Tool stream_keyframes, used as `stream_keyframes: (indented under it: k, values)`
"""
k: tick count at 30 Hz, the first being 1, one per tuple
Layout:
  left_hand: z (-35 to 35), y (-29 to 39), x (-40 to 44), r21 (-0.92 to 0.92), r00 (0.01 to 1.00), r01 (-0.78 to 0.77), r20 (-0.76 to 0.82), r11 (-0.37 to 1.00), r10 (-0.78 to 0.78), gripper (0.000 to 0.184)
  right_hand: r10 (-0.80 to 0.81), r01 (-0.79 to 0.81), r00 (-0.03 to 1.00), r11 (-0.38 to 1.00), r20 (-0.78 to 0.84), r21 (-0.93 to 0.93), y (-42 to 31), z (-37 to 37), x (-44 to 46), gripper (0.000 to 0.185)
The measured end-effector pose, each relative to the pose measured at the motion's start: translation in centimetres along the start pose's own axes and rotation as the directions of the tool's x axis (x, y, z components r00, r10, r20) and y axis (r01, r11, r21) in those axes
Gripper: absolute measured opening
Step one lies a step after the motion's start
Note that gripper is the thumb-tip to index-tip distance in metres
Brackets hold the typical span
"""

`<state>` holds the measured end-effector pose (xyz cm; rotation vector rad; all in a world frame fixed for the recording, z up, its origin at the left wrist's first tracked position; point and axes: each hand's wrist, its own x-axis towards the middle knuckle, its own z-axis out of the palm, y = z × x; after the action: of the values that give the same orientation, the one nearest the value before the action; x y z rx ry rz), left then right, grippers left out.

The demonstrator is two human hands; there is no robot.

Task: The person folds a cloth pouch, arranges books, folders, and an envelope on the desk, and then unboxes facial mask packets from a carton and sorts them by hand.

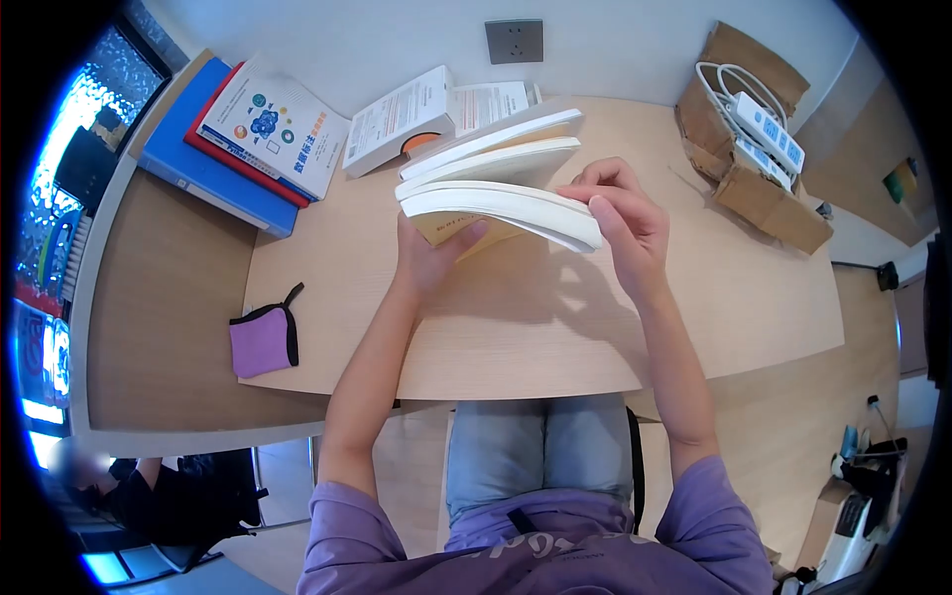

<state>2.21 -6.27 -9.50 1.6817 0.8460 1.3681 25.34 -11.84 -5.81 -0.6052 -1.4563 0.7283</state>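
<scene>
1. Head view: two bare hands hold one book (501,203) above the surface (476,362), centre, in front of two white boxes. Its paper pages are smooth, pale and bowed, fanned into three main thick blocks; a yellow cover shows below.
2. The left hand (426,253) has its grip closed on the book's lower left end, thumb on the yellow cover; the other fingers are mostly hidden behind it.
3. The right hand (635,223) has its grip pinching the lowest block of pages at the right edge, thumb and forefinger near the corner.
4. Two boxes, both white, printed and flat-sided: the left box (402,114) has a rounded opening showing orange; the right box (491,99) is partly hidden by the book.
5. At far left, three flat things overlap: one blue binder (213,188), one red folder (253,178) and one white paperback (278,129) with blue print.
6. One purple pouch (263,342), squarish and soft-looking, with black edging and one loop, lies at the left.
7. One torn brown carton (764,203) of cardboard, right, holds looped white cable (739,74) and what look like two plastic power strips (769,134).
8. One grey, rectangular socket (515,42) sits on the wall.
</scene>
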Motion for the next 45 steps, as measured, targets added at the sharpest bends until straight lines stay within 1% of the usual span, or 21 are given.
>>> stream_keyframes:
  k: [1,4,7,10,13,19,25,28,34,35,37,40,42,43,45]
  values:
    - [0.0,0.2,0.0,0.004,1.0,0.017,-0.003,1.0,-0.017,0.04,0.001,-0.001,1.0,1.0,0.005,0.019,0.0,-0.1,-0.1,0.019]
    - [0.0,0.0,0.0,0.01,1.0,-0.005,0.003,1.0,0.005,0.039,-0.013,0.009,0.999,0.996,0.048,0.087,0.2,-0.6,-0.1,0.017]
    - [0.0,0.0,0.0,0.024,1.0,0.001,0.0,1.0,-0.001,0.04,-0.011,0.002,0.999,0.984,0.049,0.18,0.3,-0.5,0.0,0.014]
    - [-0.1,-0.2,0.2,0.035,0.999,-0.052,0.018,0.998,0.051,0.041,0.009,-0.012,1.0,0.982,0.02,0.187,0.6,-0.8,-0.1,0.01]
    - [-0.1,-0.1,0.2,0.02,0.999,-0.052,0.018,0.998,0.051,0.042,0.003,0.001,1.0,0.984,-0.018,0.177,0.4,-0.7,0.0,0.006]
    - [0.0,-0.1,0.1,-0.013,1.0,-0.011,0.006,1.0,0.011,0.042,-0.035,0.041,0.999,0.987,-0.038,0.152,0.6,-0.8,-0.1,0.005]
    - [0.0,-0.1,0.1,0.002,1.0,-0.007,0.003,1.0,0.007,0.044,-0.007,0.013,0.999,0.989,-0.044,0.145,0.6,-0.5,-0.1,0.004]
    - [0.0,0.0,0.1,0.051,1.0,-0.008,0.008,0.999,0.008,0.045,-0.005,0.012,0.999,0.988,-0.047,0.154,0.6,-0.5,-0.1,0.005]
    - [-0.3,-1.1,0.0,0.088,0.999,-0.033,0.009,0.996,0.032,0.048,-0.054,0.056,0.995,0.998,-0.086,0.02,0.4,-0.5,-0.1,0.017]
    - [-0.5,-1.4,-0.1,0.129,0.999,-0.05,0.027,0.99,0.047,0.048,0.016,-0.005,0.996,0.992,-0.091,0.125,0.2,-0.5,0.0,0.018]
    - [-0.7,-1.6,-0.4,0.207,0.995,-0.087,0.063,0.974,0.075,0.048,0.155,-0.122,0.985,0.936,-0.077,0.33,-0.2,-0.5,0.0,0.021]
    - [-0.4,-0.4,-0.4,0.249,0.991,-0.07,0.132,0.966,0.038,0.047,0.31,-0.264,0.949,0.876,-0.051,0.403,0.1,-1.1,0.0,0.016]
    - [-0.1,0.5,-0.3,0.271,0.989,-0.07,0.148,0.96,0.031,0.046,0.226,-0.204,0.972,0.946,-0.063,0.252,0.3,-1.1,0.1,0.014]
    - [-0.2,0.4,-0.2,0.261,0.986,-0.093,0.157,0.961,0.053,0.047,0.184,-0.17,0.981,0.97,-0.063,0.172,0.4,-1.1,0.1,0.013]
    - [-0.2,0.4,-0.3,0.235,0.986,-0.079,0.162,0.969,0.041,0.047,0.248,-0.231,0.967,0.949,-0.057,0.216,-0.3,-1.2,0.4,0.014]
